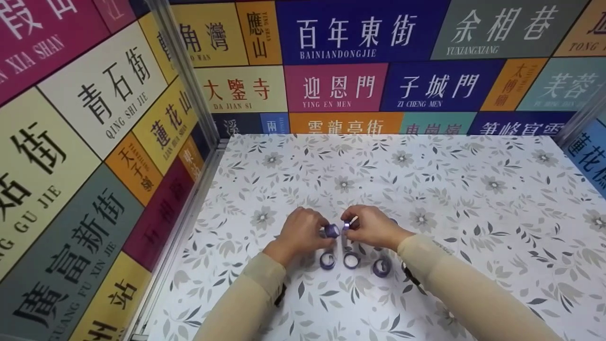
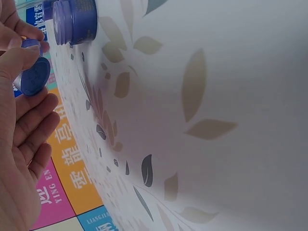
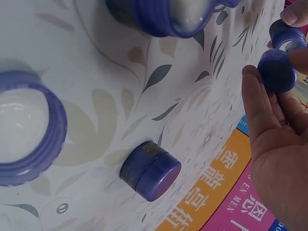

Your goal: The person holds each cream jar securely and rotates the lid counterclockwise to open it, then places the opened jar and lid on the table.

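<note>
Over the table my left hand (image 1: 305,232) grips a small purple jar (image 1: 333,230), its white-filled mouth tipped toward the right. Close beside it, my right hand (image 1: 374,226) pinches a round purple lid (image 3: 276,72) between thumb and fingers. The lid and the held jar stand a short gap apart in the head view. Just below the hands, three open purple jars stand in a row: a left one (image 1: 322,263), a middle one (image 1: 345,264) and a right one (image 1: 374,269). White contents show inside them. A capped purple jar (image 3: 150,170) stands near my right hand, mostly hidden behind it in the head view.
A white cloth with grey leaves and flowers (image 1: 492,184) covers the table (image 1: 284,180). Panels of coloured street-name signs (image 1: 336,87) rise along its back and left sides. A metal frame post (image 1: 189,71) stands at the back left corner.
</note>
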`<state>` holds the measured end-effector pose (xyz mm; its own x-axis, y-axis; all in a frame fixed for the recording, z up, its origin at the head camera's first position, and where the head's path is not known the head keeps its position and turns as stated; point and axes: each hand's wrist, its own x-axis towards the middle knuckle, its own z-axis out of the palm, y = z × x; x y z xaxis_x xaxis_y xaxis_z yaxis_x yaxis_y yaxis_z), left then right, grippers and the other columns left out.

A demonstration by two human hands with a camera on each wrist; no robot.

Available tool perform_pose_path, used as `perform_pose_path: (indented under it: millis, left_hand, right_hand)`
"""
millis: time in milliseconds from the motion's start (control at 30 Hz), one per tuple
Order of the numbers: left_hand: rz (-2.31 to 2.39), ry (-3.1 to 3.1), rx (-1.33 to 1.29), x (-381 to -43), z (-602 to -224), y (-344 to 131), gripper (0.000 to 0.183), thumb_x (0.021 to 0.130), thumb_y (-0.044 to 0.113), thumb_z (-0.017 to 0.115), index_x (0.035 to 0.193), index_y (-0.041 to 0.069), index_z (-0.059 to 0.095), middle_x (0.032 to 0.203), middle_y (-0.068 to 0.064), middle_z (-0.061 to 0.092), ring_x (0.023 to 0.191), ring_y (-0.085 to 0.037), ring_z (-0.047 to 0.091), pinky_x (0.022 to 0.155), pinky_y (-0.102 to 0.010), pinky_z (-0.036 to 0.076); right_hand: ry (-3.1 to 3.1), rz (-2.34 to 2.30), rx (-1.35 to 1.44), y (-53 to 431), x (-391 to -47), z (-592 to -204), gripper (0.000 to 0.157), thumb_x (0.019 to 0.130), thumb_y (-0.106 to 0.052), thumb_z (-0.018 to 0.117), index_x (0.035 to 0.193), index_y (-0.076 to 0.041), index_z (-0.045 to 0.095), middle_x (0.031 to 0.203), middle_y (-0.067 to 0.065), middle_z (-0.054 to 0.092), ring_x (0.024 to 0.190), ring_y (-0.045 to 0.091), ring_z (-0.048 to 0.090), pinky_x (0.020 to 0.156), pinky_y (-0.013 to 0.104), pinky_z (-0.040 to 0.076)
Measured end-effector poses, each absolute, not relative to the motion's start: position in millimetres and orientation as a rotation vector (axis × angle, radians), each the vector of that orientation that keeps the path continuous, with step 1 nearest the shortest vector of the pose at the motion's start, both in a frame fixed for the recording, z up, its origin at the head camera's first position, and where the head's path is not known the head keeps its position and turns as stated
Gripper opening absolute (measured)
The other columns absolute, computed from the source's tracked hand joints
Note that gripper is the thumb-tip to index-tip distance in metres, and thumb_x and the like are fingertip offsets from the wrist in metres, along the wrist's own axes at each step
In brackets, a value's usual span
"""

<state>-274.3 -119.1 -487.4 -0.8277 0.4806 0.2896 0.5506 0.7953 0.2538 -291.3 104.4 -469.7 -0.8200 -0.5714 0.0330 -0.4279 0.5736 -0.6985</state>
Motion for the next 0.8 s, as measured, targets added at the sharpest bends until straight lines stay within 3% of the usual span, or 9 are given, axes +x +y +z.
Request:
perform_pose_path:
  millis: [267, 800]
  left_hand:
    - [-0.508, -2.791, -0.78, -273.6, -487.3, -121.4, 0.034, 0.072, 0.049, 0.081, 0.089, 0.021, 0.08, 0.078, 0.01, 0.07, 0.071, -0.012, 0.058, 0.076, -0.032, 0.044]
    - [-0.5, -2.792, -0.784, -272.6, -486.3, -125.8, 0.033, 0.072, 0.047, 0.082, 0.089, 0.019, 0.079, 0.083, 0.004, 0.072, 0.073, -0.014, 0.059, 0.077, -0.033, 0.044]
  right_hand:
    - [2.668, -1.003, -0.907, 105.4, -297.2, -478.2, 0.034, 0.073, -0.005, 0.076, 0.105, 0.0, 0.066, 0.093, 0.009, 0.07, 0.082, 0.016, 0.068, 0.074, 0.031, 0.055]
    - [2.739, -0.871, -0.954, 100.1, -302.2, -490.5, 0.046, 0.07, -0.003, 0.08, 0.114, 0.002, 0.068, 0.096, 0.008, 0.07, 0.084, 0.018, 0.066, 0.081, 0.037, 0.054]
